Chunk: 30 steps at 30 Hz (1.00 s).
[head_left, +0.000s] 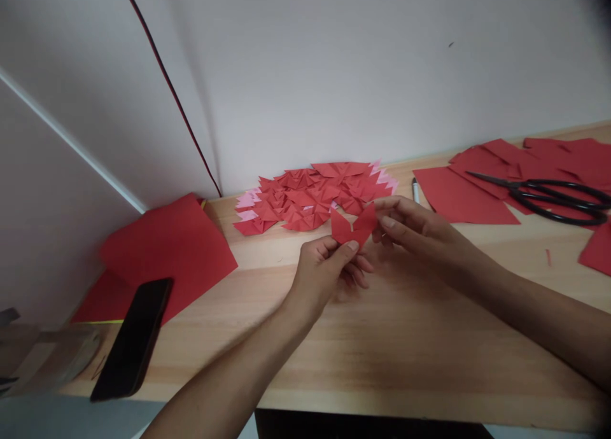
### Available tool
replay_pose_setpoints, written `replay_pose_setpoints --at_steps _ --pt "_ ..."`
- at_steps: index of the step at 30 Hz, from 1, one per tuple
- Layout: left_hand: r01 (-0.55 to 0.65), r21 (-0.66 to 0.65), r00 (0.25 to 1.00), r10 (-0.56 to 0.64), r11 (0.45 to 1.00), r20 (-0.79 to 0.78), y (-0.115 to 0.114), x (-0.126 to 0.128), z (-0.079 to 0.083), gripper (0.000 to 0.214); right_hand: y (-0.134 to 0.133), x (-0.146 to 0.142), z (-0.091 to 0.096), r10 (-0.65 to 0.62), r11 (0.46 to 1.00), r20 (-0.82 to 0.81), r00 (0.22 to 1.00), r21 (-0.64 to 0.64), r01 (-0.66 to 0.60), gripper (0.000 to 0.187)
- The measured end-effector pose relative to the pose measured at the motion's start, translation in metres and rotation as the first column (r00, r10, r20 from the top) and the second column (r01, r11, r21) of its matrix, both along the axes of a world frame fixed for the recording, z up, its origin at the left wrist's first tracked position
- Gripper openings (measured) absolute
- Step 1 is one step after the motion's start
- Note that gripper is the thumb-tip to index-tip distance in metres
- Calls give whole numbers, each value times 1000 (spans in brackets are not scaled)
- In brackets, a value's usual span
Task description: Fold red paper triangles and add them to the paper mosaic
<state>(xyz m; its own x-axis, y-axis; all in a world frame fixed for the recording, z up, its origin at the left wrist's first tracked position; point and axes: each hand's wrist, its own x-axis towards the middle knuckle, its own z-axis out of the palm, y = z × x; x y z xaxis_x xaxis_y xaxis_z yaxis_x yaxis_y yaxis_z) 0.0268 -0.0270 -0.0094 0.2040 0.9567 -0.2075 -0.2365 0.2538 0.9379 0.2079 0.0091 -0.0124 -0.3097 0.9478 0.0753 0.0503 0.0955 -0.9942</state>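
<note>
A small folded red paper piece (356, 230) with two pointed flaps is held up over the wooden table. My left hand (334, 261) pinches its lower edge, thumb on the near face and fingers behind. At its right flap, my right hand (405, 226) has thumb and fingers closed together against the paper's edge. Just behind both hands lies a spread pile of folded red paper pieces (305, 200), with pink zigzag-edged ones at its two ends.
Black-handled scissors (548, 194) rest on loose red paper sheets (468, 197) at the right, beside a white pen (415, 191). At the left, a black phone (133, 340) overlaps large red sheets (176, 254). The wall (334, 76) bounds the table's (382, 362) back.
</note>
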Motion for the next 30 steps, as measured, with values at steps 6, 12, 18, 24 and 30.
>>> replay_pose_setpoints --at_steps 6,12,18,24,30 --pt "10 11 1000 -10 1000 8 0 0 -2 29 1 -1 -1 31 1000 -31 999 -3 -31 31" --pt "5 23 1000 -5 1000 -13 0 0 -2 30 2 0 -4 22 999 -48 999 -30 -24 30" --pt "-11 44 998 14 999 -62 3 -2 -3 27 3 1 -6 21 995 -49 999 -94 -26 31" --pt "-22 73 988 32 997 -150 7 -3 -6 23 1 1 -5 65 988 -16 998 -138 -66 29" --pt "53 74 997 -48 996 -62 7 -5 -5 32 4 4 -13 67 967 -56 996 -243 -79 25"
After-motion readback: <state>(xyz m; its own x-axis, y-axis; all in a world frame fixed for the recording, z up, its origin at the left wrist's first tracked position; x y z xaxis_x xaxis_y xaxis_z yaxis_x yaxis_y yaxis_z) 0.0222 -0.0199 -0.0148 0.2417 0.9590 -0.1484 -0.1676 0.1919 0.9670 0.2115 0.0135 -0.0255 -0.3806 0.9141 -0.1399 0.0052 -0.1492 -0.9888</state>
